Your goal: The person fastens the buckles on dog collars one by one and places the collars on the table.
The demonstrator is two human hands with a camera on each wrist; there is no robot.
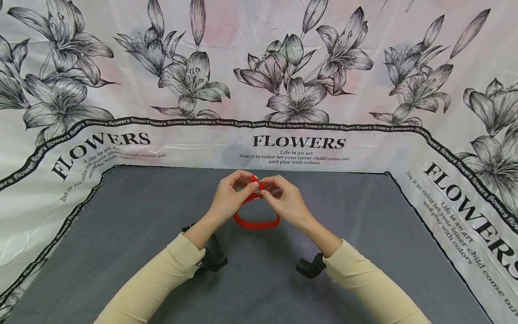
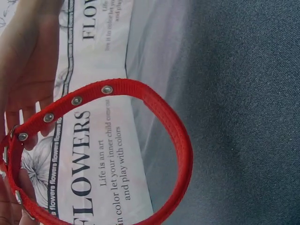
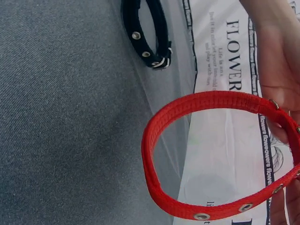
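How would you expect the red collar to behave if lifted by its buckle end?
The red collar looks like woven webbing, so probably light and flexible. Held by both hands, it hangs as a springy loop, so likely not limp. Its textured weave suggests little slipping.

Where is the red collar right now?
In the head view the red collar is held up between the left hand and the right hand, above the middle of the grey table, near the flower cloth at the back.

Grey table [image 1: 121,252], flat and matte, with a black collar [image 3: 147,33] lying on it by the floral backdrop [image 1: 299,81].
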